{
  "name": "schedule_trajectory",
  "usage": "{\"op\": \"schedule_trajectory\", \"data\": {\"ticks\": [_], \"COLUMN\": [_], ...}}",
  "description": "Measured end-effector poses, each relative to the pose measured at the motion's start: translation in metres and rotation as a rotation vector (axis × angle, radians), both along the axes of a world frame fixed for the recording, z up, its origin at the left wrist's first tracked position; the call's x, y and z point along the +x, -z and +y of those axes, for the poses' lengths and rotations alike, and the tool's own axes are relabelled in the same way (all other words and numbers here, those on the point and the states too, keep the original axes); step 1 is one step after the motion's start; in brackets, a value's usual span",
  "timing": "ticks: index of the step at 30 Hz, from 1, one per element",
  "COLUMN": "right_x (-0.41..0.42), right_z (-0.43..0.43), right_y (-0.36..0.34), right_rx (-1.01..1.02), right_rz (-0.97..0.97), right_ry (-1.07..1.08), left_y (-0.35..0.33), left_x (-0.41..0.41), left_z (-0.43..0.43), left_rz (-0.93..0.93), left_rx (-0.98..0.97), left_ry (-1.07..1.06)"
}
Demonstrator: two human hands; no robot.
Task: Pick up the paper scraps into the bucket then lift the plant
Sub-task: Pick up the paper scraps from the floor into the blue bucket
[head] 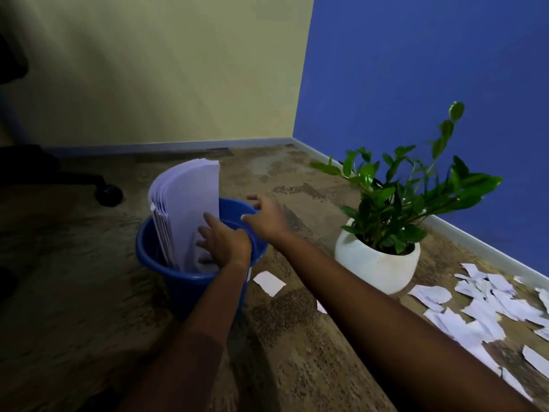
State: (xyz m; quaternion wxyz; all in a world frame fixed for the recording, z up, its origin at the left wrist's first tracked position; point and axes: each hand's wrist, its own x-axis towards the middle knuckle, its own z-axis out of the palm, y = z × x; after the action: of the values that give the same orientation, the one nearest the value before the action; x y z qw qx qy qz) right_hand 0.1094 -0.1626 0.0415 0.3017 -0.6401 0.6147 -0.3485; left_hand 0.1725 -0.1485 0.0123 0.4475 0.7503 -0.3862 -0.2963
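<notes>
Now I'm resting my L grip [225,245], fingers straight, on white sheets [190,203] inside the blue bucket [178,285]; R grip [264,218] is hovering released over its rim. Torn white scraps [432,293] are lying on the floor [297,337] by the plant [395,203].

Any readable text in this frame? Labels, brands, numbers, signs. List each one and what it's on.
None readable.
blue bucket: no label on the side shown.
white pot: plain.
sheets standing in the bucket: the faces shown are blank.
paper scraps on the floor: look blank; too small and blurred to rule out fine print.
yellow wall and blue wall: no signs.
</notes>
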Motion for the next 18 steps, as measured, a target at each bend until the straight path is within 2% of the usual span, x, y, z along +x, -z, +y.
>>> {"op": "schedule_trajectory", "data": {"ticks": [4,7,9,13,18], "right_x": [-0.054,-0.103,-0.132,-0.186,-0.237], "right_z": [0.013,0.028,0.039,0.057,0.079], "right_y": [0.002,0.016,0.031,0.070,0.129], "right_rx": [-0.012,0.058,0.109,0.251,0.503], "right_rz": [0.010,-0.005,0.050,0.262,0.563], "right_ry": [0.044,0.076,0.106,0.134,0.122], "left_y": [0.003,0.019,0.033,0.066,0.101], "left_x": [-0.022,-0.045,-0.059,-0.083,-0.104], "left_z": [0.017,0.031,0.037,0.043,0.051], "left_rz": [-0.365,-0.612,-0.744,-0.803,-0.730], "left_rx": [-0.207,-0.397,-0.445,-0.304,-0.103], "left_ry": [0.163,0.425,0.605,0.834,0.906]}}
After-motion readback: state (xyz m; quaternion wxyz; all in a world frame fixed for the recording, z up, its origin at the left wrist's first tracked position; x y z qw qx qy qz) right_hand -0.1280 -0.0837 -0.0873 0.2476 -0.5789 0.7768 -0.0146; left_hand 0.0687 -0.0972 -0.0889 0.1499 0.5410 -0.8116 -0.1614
